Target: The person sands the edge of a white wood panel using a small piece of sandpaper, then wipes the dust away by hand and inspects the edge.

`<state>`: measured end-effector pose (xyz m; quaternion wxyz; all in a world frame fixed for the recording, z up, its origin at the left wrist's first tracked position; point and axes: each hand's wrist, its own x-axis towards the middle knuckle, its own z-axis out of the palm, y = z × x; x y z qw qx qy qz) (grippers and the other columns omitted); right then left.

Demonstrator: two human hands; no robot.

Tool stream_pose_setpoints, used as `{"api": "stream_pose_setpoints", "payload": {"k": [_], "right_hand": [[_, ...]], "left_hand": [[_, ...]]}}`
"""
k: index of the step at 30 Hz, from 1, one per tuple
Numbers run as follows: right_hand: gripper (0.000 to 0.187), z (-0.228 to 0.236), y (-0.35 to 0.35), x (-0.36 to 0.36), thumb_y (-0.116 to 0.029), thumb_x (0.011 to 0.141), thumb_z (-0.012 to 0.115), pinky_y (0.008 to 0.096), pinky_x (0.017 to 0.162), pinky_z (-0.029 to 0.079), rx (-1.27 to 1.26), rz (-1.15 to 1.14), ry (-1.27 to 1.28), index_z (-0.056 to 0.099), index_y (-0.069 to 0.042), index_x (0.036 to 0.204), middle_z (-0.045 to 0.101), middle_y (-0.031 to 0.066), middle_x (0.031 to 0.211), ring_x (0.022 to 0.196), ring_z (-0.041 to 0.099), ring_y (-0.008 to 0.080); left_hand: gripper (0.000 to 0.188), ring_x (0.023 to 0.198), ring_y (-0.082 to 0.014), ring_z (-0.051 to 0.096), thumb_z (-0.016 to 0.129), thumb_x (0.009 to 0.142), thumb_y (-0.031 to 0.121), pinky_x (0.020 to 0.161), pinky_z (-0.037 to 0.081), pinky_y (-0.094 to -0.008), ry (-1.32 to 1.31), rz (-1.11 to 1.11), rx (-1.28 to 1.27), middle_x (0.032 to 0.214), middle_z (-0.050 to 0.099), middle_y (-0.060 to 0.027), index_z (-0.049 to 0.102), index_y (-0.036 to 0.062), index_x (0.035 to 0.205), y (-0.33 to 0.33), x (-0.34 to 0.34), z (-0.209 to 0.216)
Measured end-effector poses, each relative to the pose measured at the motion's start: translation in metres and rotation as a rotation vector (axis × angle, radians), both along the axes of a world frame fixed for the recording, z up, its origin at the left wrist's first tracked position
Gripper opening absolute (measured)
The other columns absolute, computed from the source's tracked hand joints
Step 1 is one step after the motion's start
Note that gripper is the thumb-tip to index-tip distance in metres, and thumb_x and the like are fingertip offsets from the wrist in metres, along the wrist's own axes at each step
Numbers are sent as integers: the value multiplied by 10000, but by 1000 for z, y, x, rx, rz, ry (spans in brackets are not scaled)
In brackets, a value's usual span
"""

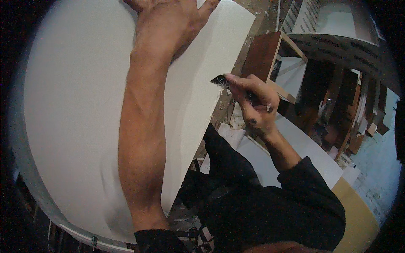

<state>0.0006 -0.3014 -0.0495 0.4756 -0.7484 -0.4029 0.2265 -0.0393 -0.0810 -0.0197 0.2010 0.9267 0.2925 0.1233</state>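
White panel (76,105): fills the left and middle of the frame. Its long right-hand edge slants from the upper right of the panel down to the lower middle of the frame. A brown wooden frame (259,57) stands beyond that edge, at the upper right, apart from the panel.

Left hand (166,19): at the top of the frame, palm down over the panel, its forearm lying lengthwise across the face. Fingers spread, thumb set out to the right; nothing seen in the grip. Fingertips are partly cut off by the upper border.

Right hand (257,99): right of centre, outside the slanting edge and the nearer of the two hands to its middle stretch. The panel lies to the left of these fingers. They are closed, thumb and forefinger pinching a small dark blade (218,79).

The blade points left, across the panel's margin, at an angle to the edge line. Whether it bites or only overlies the surface cannot be told. Pale shavings (222,85) cluster just below the blade.
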Motion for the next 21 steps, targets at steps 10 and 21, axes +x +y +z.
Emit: {"api": "stream_pose_setpoints", "payload": {"k": [10,21], "right_hand": [[226,-9,33,47,-45,887,642,195,598,444,142,-328,95,672,-37,1110,677,26,903,683,554,54],[218,-12,26,5,56,857,617,262,872,493,199,-305,163,665,27,1068,688,120,1042,956,647,152]], "left_hand": [[463,1403,-261,244,412,971,434,1124,-25,-637,34,70,86,1415,410,-87,508,119,1297,-12,0,5],[457,1385,-277,272,412,971,431,1119,-2,-647,31,16,20,1382,436,-95,520,105,1272,-6,1,7]]}}
